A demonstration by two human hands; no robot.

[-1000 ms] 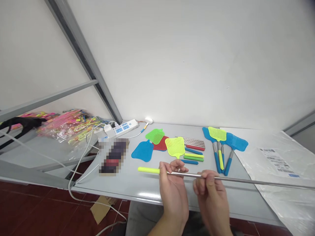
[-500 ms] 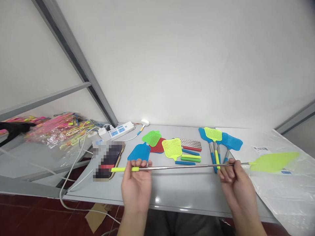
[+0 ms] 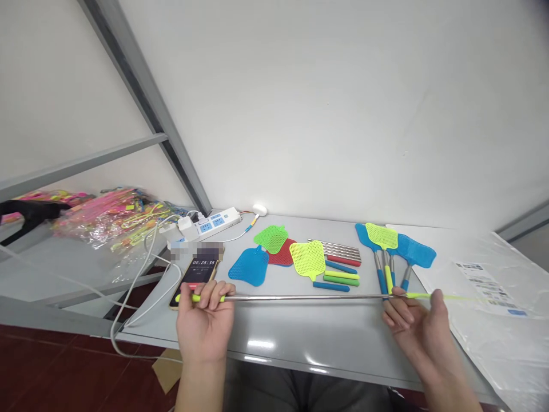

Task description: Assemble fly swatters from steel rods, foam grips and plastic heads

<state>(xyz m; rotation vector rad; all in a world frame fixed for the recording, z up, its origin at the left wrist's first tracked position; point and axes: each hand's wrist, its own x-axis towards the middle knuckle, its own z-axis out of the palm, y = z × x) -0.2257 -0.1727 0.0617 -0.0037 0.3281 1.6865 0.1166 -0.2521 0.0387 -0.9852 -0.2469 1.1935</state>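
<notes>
A telescopic fly swatter [image 3: 309, 297], its metal rod drawn out long, spans level between both hands above the table. My left hand [image 3: 206, 326] has its fingers closed on the yellow-green handle. At the other end my right hand [image 3: 418, 329] grips the swatter where the rod meets the yellow-green head, which shows thin and edge-on. Beyond the rod lie loose swatter heads: green [image 3: 271, 237], blue [image 3: 249, 267], red [image 3: 283, 252] and yellow-green [image 3: 307, 258]. Several metal rods [image 3: 341, 250] and coloured handle sleeves [image 3: 341, 280] lie beside them. Swatters with short rods [image 3: 383, 236] sit at right.
A phone [image 3: 201, 269] with a timer lies at the table's left, near a white power strip [image 3: 218, 224] and trailing cables. White plastic sheeting [image 3: 493, 337] covers the right side. Bagged colourful items [image 3: 115, 212] rest on a left shelf. Cardboard [image 3: 167, 372] lies on the floor.
My left hand has shifted left, and the swatter's rod spans wider between my hands. The swatter head has turned from showing its flat face to edge-on. My right hand is now at the head's base.
</notes>
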